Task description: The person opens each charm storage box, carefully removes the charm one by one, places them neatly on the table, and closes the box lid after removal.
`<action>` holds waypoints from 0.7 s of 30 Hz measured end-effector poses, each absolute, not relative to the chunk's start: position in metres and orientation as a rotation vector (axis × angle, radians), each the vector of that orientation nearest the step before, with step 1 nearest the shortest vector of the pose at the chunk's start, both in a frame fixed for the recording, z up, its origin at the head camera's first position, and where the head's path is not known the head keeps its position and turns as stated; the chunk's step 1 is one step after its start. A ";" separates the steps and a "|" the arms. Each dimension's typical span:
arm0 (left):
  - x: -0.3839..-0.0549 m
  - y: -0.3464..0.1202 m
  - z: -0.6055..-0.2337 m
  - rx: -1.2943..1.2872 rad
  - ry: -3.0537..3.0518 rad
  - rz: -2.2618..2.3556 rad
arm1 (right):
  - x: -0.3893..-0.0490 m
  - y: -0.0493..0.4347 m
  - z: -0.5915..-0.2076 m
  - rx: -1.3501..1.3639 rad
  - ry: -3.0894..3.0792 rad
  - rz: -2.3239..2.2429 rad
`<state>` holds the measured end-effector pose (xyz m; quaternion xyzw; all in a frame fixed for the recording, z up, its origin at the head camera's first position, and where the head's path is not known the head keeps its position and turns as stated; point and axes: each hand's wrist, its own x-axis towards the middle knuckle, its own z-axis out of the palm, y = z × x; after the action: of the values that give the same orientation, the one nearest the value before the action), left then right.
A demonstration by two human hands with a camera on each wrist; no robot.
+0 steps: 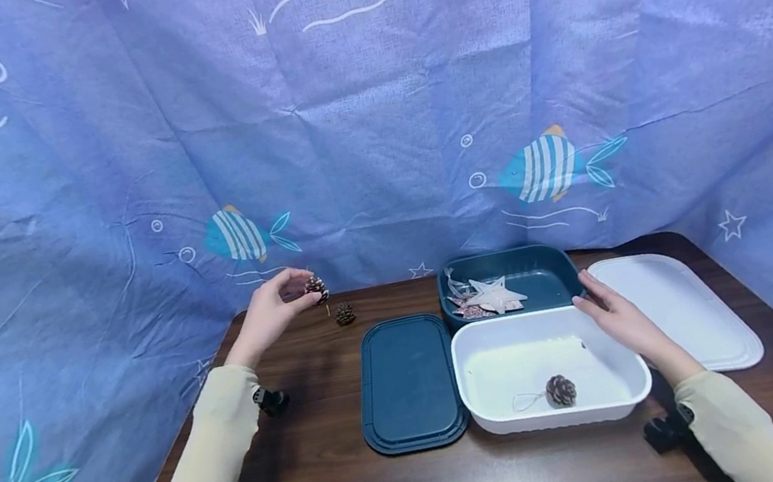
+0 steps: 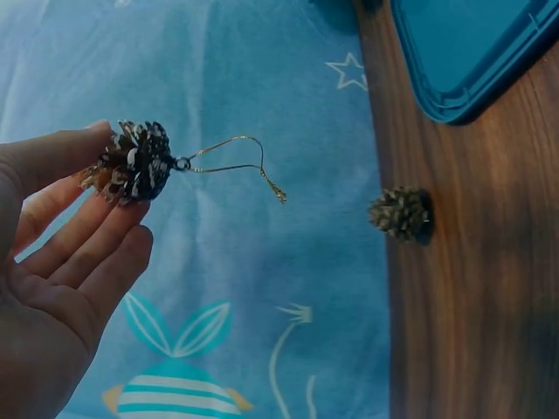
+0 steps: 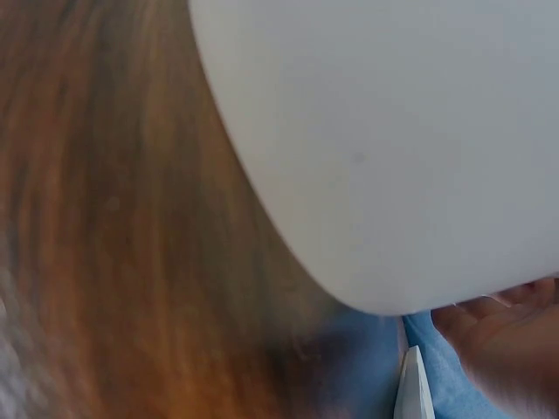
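left hand (image 1: 269, 314): pinches pinecone (image 1: 316, 287)
right hand (image 1: 621, 319): fingers extended beside white tub (image 1: 559, 418)
white tub: another pinecone (image 1: 560, 390) inside

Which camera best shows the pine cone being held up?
The left wrist view: the held pine cone appears large there, its gold cord loop plain to see. The head view shows it small, with little detail; the right wrist view doesn't show it.

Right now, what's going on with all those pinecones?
A person's left grip holds a pinecone up in the air, and a second pinecone sits on the table nearby. The right grip is by the far right corner of the white box, where a third pinecone lies. Behind it, the dark box holds star decorations.
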<state>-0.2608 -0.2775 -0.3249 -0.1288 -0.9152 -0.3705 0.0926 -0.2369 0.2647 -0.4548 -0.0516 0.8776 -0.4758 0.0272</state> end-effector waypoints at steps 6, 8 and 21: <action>-0.271 -0.277 -0.343 -0.356 -2.734 -1.091 | -0.237 0.264 -0.455 -0.147 2.710 -1.472; -0.275 -0.276 -0.349 -0.344 -2.726 -1.112 | -0.237 0.264 -0.454 -0.145 2.706 -1.472; -0.294 -0.272 -0.391 -0.323 -2.667 -1.136 | -0.236 0.263 -0.455 -0.137 2.725 -1.463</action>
<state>-0.2942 -0.2720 -0.3911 -0.1100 -0.9086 -0.3870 0.1124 -0.2359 0.2633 -0.4553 -0.0441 0.8800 -0.4723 0.0227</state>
